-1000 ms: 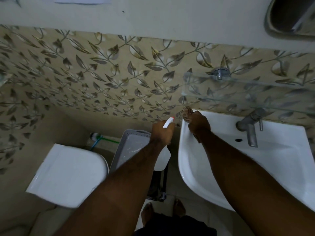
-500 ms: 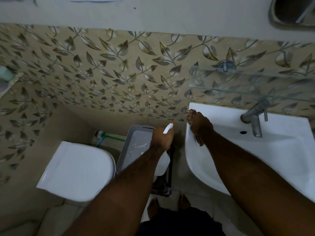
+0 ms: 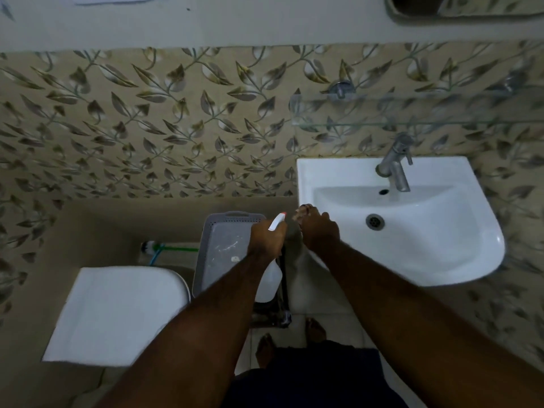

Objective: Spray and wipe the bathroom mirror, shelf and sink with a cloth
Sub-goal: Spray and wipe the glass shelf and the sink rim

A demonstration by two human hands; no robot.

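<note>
My left hand (image 3: 266,237) grips a white spray bottle (image 3: 269,282) by its neck, the nozzle pointing up to the right; the bottle body hangs below my wrist. My right hand (image 3: 319,231) is closed on a small brownish cloth (image 3: 303,212) and rests on the left rim of the white sink (image 3: 426,248). A clear glass shelf (image 3: 412,113) runs along the leaf-patterned wall above the sink. The lower edge of the mirror (image 3: 459,5) shows at the top right.
A metal tap (image 3: 396,164) stands at the back of the sink and a drain (image 3: 374,221) sits in the basin. A grey plastic basket (image 3: 223,251) is left of the sink, then a toilet with its white lid (image 3: 117,313) down. My feet stand on the tiled floor.
My right hand with the cloth has slid from the sink's back left corner forward along the left rim. My head has moved back, so the whole sink shows. The left hand keeps the bottle.
</note>
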